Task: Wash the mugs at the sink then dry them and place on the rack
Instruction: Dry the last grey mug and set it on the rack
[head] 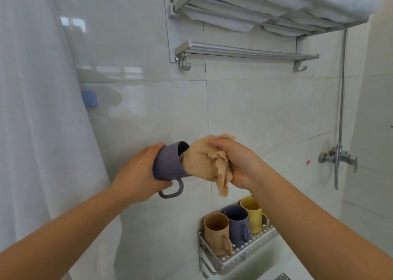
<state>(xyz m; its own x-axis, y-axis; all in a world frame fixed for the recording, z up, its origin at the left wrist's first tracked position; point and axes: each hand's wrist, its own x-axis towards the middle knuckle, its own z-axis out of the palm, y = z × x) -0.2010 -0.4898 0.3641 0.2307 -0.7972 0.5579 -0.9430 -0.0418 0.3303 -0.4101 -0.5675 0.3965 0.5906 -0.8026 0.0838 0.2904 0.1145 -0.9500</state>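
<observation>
Mugs sit in two places: one purple mug [168, 162] is held up in front of the tiled wall [265, 109], and three more stand on the perforated metal rack [244, 252] fixed to the wall low at the right. The left hand [138, 171] wraps its grip around the held mug's base and body, fingers curled on it, so the mug lies tilted on its side with its mouth toward the right and its handle hanging below. The right hand [238, 162] has its grip clamped on a bunched tan cloth [206, 160], and the front of that cloth is pressed into the mug's mouth; a loose end of the cloth hangs down below the hand. On the rack, a tan mug [217, 231] stands nearest, a second purple mug [237, 222] is just beside it in the middle, and a yellow mug [254, 214] is farthest back, partly hidden by the right forearm. All three stand upright with their mouths up. Above, a metal towel shelf [255, 14] on the wall carries folded white towels [340, 1], with a bare rail beneath it. A white curtain [38, 109] hangs at the left, and a shower valve [338, 156] with its hose is mounted on the wall at the right.
</observation>
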